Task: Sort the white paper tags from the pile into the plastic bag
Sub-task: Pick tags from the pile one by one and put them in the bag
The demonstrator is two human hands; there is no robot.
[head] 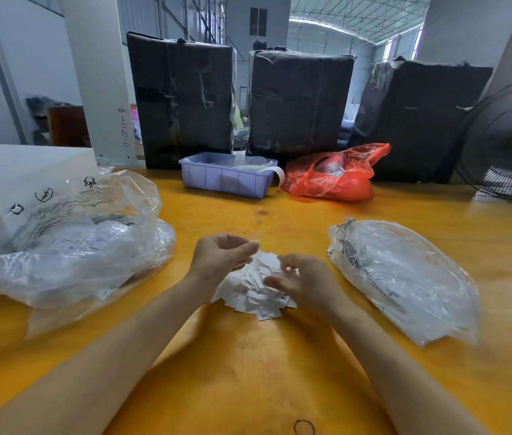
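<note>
Many white paper tags [253, 291] lie heaped on the yellow table [248, 365], between two clear plastic bags: a full one [60, 246] at left, a flatter one [405, 277] at right. Left hand [221, 254] hovers above the heap, fingers loosely curled, grasping nothing visible. Right hand's [303, 279] grasp cannot be told. Behind: lilac bin [226, 178], red bag [336, 175].

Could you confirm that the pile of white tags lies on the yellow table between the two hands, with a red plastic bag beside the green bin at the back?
Nearly: in the head view the bin is pale purple, not green. The pile of white tags does lie on the yellow table between the hands, and the red plastic bag is beside the bin.
</note>
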